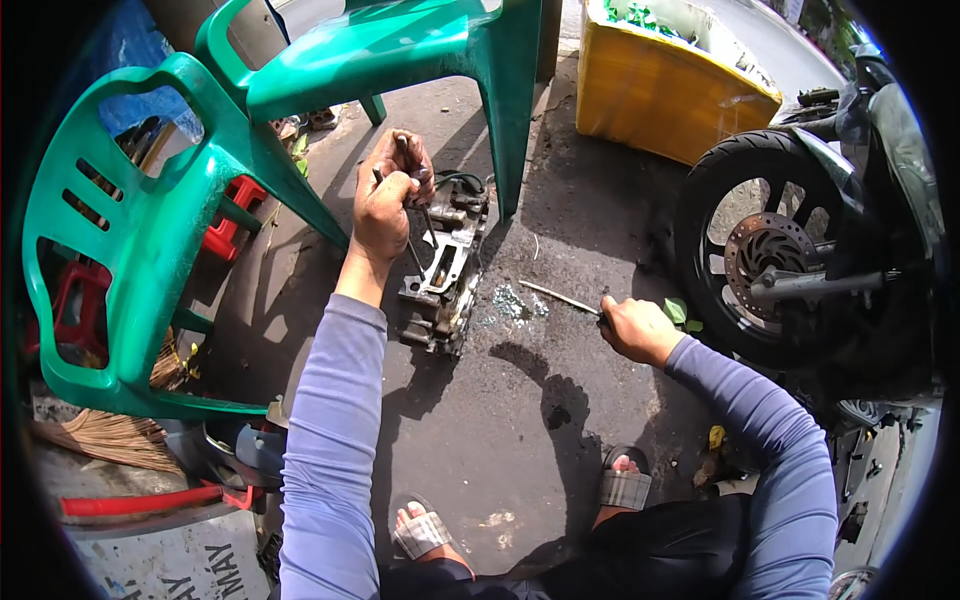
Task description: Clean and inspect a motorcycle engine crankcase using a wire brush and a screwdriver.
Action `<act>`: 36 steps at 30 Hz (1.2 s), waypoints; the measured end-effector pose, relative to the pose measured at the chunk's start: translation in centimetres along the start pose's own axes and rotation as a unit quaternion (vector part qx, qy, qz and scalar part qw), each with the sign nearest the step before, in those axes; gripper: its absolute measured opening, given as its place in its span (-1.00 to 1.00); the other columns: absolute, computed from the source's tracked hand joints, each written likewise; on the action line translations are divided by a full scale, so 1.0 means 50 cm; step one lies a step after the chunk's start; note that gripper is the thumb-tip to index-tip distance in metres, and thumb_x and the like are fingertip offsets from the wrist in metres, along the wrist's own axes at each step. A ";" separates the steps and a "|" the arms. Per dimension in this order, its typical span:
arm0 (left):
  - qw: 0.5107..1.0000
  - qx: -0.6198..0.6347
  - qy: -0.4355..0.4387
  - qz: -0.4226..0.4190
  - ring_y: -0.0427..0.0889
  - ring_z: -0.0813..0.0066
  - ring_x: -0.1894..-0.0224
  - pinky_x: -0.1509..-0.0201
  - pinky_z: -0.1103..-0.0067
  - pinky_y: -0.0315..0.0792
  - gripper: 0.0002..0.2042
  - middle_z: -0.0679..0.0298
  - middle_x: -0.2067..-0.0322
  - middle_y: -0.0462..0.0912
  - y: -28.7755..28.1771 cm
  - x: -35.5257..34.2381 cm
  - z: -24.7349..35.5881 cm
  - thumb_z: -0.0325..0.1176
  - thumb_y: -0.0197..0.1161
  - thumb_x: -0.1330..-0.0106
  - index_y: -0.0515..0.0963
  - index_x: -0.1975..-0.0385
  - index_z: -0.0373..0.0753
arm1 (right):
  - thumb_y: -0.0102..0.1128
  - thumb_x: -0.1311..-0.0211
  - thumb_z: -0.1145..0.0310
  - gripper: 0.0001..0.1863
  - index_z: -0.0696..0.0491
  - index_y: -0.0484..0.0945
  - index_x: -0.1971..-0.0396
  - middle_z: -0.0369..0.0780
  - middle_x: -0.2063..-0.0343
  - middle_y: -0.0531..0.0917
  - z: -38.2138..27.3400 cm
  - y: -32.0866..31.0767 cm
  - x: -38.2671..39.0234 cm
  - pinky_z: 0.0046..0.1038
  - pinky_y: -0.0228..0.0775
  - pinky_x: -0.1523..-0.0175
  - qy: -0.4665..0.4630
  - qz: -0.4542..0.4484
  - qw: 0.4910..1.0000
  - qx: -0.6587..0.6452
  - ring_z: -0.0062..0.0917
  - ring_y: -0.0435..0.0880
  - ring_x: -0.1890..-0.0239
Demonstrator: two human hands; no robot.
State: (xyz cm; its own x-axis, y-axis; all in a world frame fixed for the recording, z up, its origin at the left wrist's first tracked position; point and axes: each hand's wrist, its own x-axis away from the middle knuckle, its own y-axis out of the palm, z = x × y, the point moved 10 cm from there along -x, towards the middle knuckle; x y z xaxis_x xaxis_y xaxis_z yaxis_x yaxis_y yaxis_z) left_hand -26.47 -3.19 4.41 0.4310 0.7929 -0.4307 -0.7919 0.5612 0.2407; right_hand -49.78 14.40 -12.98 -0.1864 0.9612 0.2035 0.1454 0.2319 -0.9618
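My left hand (390, 195) is closed around two thin dark metal rods (417, 255), whose kind I cannot make out. They point down at a greasy metal engine part (462, 250) on the ground, and their lower ends are over or against its light metal top. A black hose or cable curves at the far end of that part. My right hand (640, 330) grips the dark handle of a screwdriver (560, 297). Its long shaft points left toward the engine part, without touching it. Below the shaft, a wet, shiny patch (515, 303) marks the pavement.
Green plastic chairs (150, 225) stand at the left and far side, with red stools (235, 215) behind them. A yellow box (670, 95) sits at the far right. Close on the right is a motorbike wheel (760, 245). A straw broom (110, 438) lies at the near left.
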 end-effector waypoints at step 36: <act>0.901 -0.264 0.195 0.285 0.25 0.64 0.55 0.47 0.62 0.19 -0.86 0.38 0.58 0.28 -0.122 0.045 0.050 -0.51 0.12 -0.01 0.29 0.48 -0.25 | 0.09 -0.33 0.29 -0.70 0.26 0.32 0.31 0.11 0.64 0.54 -0.232 -0.030 0.006 -0.04 0.39 0.32 0.081 0.086 0.915 -0.385 0.11 0.58 0.46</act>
State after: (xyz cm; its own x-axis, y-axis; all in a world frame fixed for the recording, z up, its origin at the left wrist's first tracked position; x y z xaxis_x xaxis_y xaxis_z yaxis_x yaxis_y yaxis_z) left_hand -19.60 -4.24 4.12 -0.2144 0.7156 -0.6648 -0.9760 -0.1834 0.1174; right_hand -38.81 16.08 -9.35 0.0406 0.9885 0.1458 0.8125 0.0523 -0.5806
